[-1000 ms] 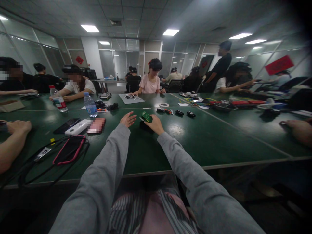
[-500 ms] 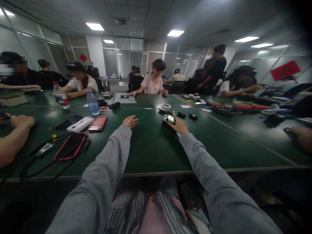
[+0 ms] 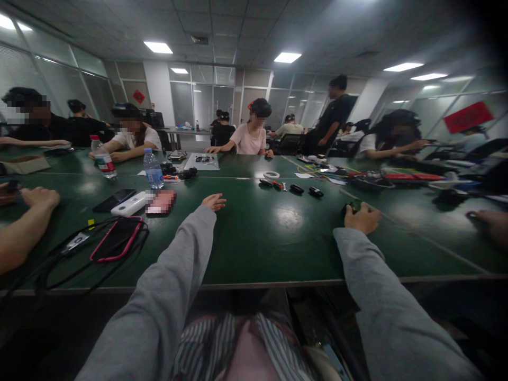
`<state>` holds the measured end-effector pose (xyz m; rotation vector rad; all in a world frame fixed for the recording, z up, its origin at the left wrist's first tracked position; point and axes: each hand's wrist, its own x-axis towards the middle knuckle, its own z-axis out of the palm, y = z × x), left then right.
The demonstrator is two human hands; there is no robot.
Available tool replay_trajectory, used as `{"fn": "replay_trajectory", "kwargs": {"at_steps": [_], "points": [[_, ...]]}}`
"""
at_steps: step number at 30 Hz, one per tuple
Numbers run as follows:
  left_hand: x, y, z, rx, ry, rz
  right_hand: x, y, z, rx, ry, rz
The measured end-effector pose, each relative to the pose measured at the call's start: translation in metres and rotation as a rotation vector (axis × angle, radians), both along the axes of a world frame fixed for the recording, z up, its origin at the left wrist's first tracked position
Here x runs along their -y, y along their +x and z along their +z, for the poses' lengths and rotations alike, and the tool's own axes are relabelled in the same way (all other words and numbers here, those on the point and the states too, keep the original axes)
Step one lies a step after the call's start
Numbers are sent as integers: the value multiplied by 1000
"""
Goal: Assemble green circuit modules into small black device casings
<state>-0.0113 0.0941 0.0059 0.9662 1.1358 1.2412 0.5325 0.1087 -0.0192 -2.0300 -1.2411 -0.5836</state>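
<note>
My left hand [image 3: 214, 202] rests near the middle of the green table [image 3: 273, 243], fingers stretched out with nothing in them. Over on the right, my right hand [image 3: 362, 218] grips a small dark object [image 3: 351, 207] with a glossy top, low at the tabletop; its exact kind cannot be made out. Between the hands and farther back lie a white ring [image 3: 271, 174], a black-and-orange tool [image 3: 277, 185] and two small black items, one of them a black oblong piece [image 3: 296, 189]. A pink phone-like item [image 3: 161, 202] lies left of my left hand.
On the left are a water bottle [image 3: 153, 169], a red-capped bottle [image 3: 103, 157], a white power bank [image 3: 129, 204] and a pink-rimmed phone case [image 3: 119, 239] with a black cord. Tangled wires [image 3: 333, 170] lie at the back right. Co-workers' arms rest at both sides; others sit opposite.
My right hand has moved right across the table, carrying the small dark object with it. My left hand has stayed nearly in place. A standing person in the background has shifted left.
</note>
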Motion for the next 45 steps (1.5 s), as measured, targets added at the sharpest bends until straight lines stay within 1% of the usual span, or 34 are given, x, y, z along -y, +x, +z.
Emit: {"fn": "replay_trajectory", "kwargs": {"at_steps": [2, 3, 8, 11, 17, 21, 24, 27, 29, 32, 35, 37, 41, 43, 45], "points": [[1, 1, 1, 3, -6, -5, -2, -3, 0, -124, 78, -119], [1, 1, 1, 6, -8, -4, -3, -4, 0, -160, 106, -149], [1, 1, 1, 16, -4, -3, -5, -5, 0, -157, 133, -53], [2, 1, 2, -9, -9, -14, -5, -3, 0, -149, 136, -36], [-1, 2, 0, -18, -9, -18, -1, -11, 4, -209, 101, -20], [-5, 1, -3, -13, -24, -24, -1, -12, 3, -269, 100, -90], [-7, 1, -5, -16, -16, -19, -2, -9, -1, -298, 13, -103], [-7, -1, -6, -10, -7, -11, -5, -19, -4, -264, -89, -50], [-8, -1, -7, 0, -4, 1, -8, -40, -3, -222, -120, 5], [-10, -1, -7, 12, -12, 32, -13, -94, 3, -107, -154, 165], [-12, 0, -7, 7, -19, 44, -14, -164, 12, 63, -154, 449], [-13, 3, -8, -4, -14, 65, -12, -212, 17, 120, -110, 648], [-17, 11, -11, -19, -22, 111, 5, -297, 19, 56, 15, 949], [-18, 16, -13, 15, -18, 102, 18, -330, 18, 15, 55, 1063], [-20, 21, -15, 105, 0, 80, 32, -353, 16, -8, 66, 1163]]}}
